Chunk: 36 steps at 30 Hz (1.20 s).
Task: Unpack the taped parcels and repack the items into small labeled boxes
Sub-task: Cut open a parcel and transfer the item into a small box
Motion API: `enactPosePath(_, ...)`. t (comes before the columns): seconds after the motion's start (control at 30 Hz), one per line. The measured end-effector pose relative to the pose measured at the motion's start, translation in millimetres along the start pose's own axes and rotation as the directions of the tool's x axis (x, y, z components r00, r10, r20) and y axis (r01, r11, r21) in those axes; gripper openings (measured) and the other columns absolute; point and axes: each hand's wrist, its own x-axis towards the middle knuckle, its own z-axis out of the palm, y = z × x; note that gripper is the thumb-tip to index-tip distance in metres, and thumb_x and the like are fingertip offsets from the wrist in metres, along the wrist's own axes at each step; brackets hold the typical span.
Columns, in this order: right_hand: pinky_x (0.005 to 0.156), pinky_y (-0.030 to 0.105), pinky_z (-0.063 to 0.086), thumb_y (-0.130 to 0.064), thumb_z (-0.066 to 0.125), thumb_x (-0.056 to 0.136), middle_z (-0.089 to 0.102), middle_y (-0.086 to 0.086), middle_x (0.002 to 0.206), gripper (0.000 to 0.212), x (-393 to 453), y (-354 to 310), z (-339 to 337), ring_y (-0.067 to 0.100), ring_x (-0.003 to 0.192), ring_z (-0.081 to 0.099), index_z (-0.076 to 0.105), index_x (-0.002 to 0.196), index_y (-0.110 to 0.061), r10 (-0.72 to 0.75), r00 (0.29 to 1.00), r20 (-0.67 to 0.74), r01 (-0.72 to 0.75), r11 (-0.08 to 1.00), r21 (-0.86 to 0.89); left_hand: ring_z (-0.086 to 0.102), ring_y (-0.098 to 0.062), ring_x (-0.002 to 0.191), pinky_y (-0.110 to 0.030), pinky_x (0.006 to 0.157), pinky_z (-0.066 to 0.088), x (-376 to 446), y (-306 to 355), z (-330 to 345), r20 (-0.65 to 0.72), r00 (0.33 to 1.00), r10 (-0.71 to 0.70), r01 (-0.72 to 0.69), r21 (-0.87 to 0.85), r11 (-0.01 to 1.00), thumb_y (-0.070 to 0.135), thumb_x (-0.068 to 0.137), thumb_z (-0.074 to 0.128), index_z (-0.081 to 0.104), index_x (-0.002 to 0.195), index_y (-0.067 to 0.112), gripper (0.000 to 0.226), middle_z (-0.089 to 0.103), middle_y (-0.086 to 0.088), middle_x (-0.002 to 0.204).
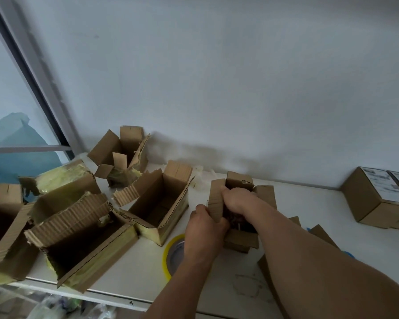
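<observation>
My left hand [204, 226] grips the left flap of the small open brown cardboard box [240, 238] near the surface's back edge while my right hand [236, 200] reaches straight down inside, clutching something dark.

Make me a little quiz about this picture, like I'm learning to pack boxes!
1. True or false: the tape roll stands on top of a box.
2. Which hand reaches down into the small box? A) left B) right C) neither
3. Fill in: the left hand grips the box's left ____.

Key:
1. False. It lies on the table, partly hidden by the left arm.
2. B. The right hand is inside the small box, on a dark item.
3. Flap.
</observation>
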Motion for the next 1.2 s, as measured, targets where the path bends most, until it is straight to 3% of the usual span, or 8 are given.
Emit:
enactPosePath(0.1,0.104,0.043,0.042,-0.047,0.013,0.104,0.046,0.021,0.138,0.061,-1,2,0,0.032,0.119,0.051,0.035,0.147,-0.009,-0.020,0.999,0.032,0.019,1.000,0.015,0.058,-0.013,0.082,-0.036,0.072,0.058,-1,1,0,0.000,1.000,0.001,-0.001,-0.009,1.000,0.042,0.084,0.065,0.048,0.108,0.024,0.034,0.058,0.003,0.096)
enactPosePath(0.23,0.072,0.035,0.055,-0.062,0.016,0.099,0.063,0.012,0.097,0.065,3,13,7,0.023,0.083,0.066,0.028,0.151,-0.024,-0.057,0.997,0.055,0.046,0.981,0.188,0.059,-0.012,0.080,-0.035,0.069,0.057,-2,1,-1,0.003,1.000,0.001,-0.001,-0.023,1.000,0.040,0.085,0.064,0.046,0.107,0.026,0.032,0.058,0.003,0.094)
enactPosePath(0.5,0.075,0.034,0.055,-0.061,0.015,0.099,0.071,0.011,0.084,0.064,-9,20,1,0.023,0.076,0.070,0.056,0.123,-0.018,-0.120,0.993,0.005,0.118,0.977,0.176,0.057,-0.010,0.085,-0.033,0.073,0.057,-4,4,-5,-0.005,1.000,0.018,-0.018,-0.030,0.999,0.038,0.086,0.064,0.045,0.106,0.028,0.030,0.057,0.005,0.099)
enactPosePath(0.7,0.080,0.037,0.051,-0.031,0.035,0.104,0.062,0.005,0.106,0.029,-16,29,-6,0.020,0.090,0.058,0.057,0.118,-0.018,-0.350,0.909,-0.227,0.316,0.933,-0.171,0.059,-0.009,0.083,-0.030,0.070,0.057,-3,8,-11,-0.007,1.000,0.010,-0.010,-0.006,1.000,0.039,0.086,0.065,0.045,0.107,0.029,0.031,0.057,0.007,0.096)
enactPosePath(0.8,0.077,0.034,0.051,-0.038,0.043,0.100,0.064,-0.006,0.106,0.014,-19,43,-13,0.015,0.089,0.059,0.054,0.108,-0.036,-0.352,0.862,-0.365,0.343,0.935,-0.092,0.058,-0.010,0.083,-0.030,0.068,0.054,-3,10,-17,-0.040,0.999,0.029,-0.027,0.041,0.999,0.038,0.085,0.066,0.047,0.107,0.027,0.031,0.058,0.005,0.098)
enactPosePath(0.93,0.081,0.033,0.051,-0.033,0.047,0.099,0.066,-0.005,0.112,0.013,-38,63,-34,0.018,0.094,0.063,0.052,0.112,-0.035,-0.374,0.817,-0.439,0.421,0.907,0.010,0.058,-0.014,0.087,-0.032,0.070,0.054,-10,11,-19,-0.038,0.999,0.019,-0.015,0.103,0.995,0.038,0.086,0.065,0.049,0.116,0.022,0.038,0.059,0.001,0.105)
enactPosePath(1.1,0.086,0.034,0.052,-0.034,0.055,0.097,0.063,-0.010,0.104,0.048,-80,111,-57,0.011,0.088,0.069,0.032,0.139,-0.035,-0.274,0.869,-0.412,0.409,0.866,0.288,0.057,-0.015,0.089,-0.028,0.069,0.048,-22,11,-26,-0.030,0.999,0.026,-0.019,0.222,0.975,0.038,0.084,0.066,0.049,0.117,0.023,0.040,0.059,0.000,0.108)
enactPosePath(1.2,0.069,0.026,0.053,-0.034,0.056,0.097,0.066,-0.010,0.103,0.031,-108,147,-64,0.005,0.077,0.070,0.043,0.125,-0.029,-0.174,0.887,-0.428,0.368,0.826,0.427,0.058,-0.018,0.097,-0.034,0.080,0.053,-31,11,-30,0.039,0.999,0.026,-0.036,0.278,0.960,0.044,0.086,0.063,0.048,0.122,0.023,0.045,0.058,-0.002,0.116)
